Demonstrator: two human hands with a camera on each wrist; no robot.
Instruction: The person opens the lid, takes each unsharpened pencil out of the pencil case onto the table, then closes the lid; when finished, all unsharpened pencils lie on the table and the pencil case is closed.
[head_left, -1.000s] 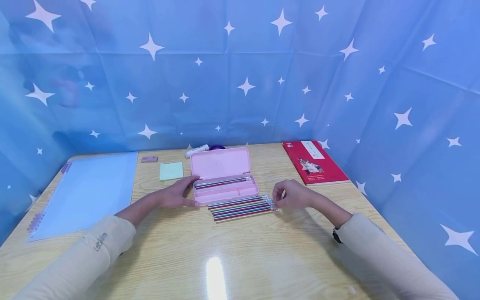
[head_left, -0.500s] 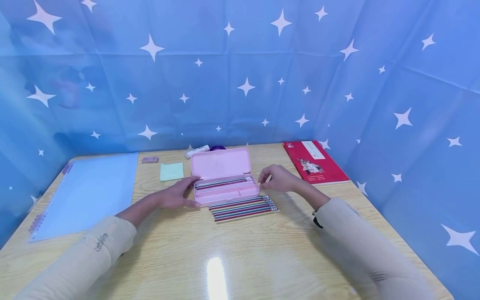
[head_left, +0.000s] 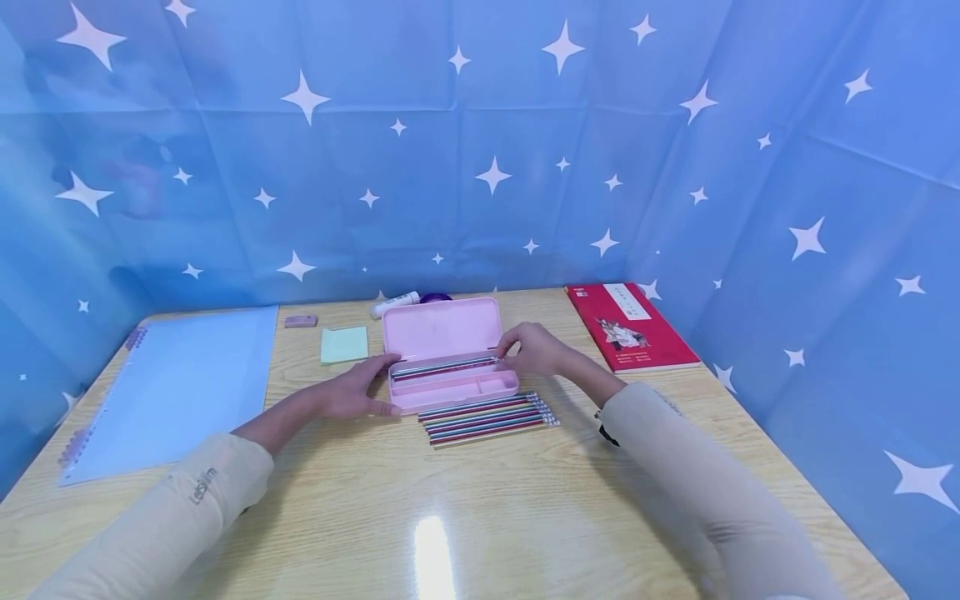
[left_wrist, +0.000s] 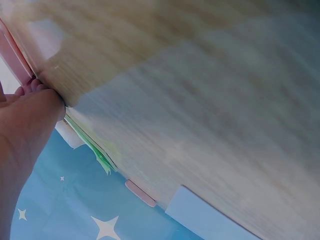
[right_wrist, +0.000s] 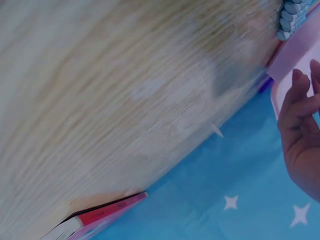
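An open pink pencil case [head_left: 438,397] lies in the middle of the table, its lid [head_left: 442,327] tipped back. In its rear compartment are a few striped pencils [head_left: 442,367]. My left hand [head_left: 352,388] holds the case's left end, thumb at the front corner and fingers at the back. My right hand [head_left: 534,348] is over the case's right end, fingertips at the eraser ends of those pencils. In the right wrist view thumb and fingers are apart, with no pencil visible between them. Several striped pencils [head_left: 487,418] lie side by side in front of the case.
Left of the case are a green sticky-note pad [head_left: 344,344], a small eraser [head_left: 301,321] and a large white sheet [head_left: 180,383]. A white tube [head_left: 394,303] and a purple round object [head_left: 435,297] sit behind the lid. A red book [head_left: 628,327] lies at the right.
My right hand has left the eraser ends of the front row and moved back and left to the pencils inside the case. The left hand has stayed on the case.
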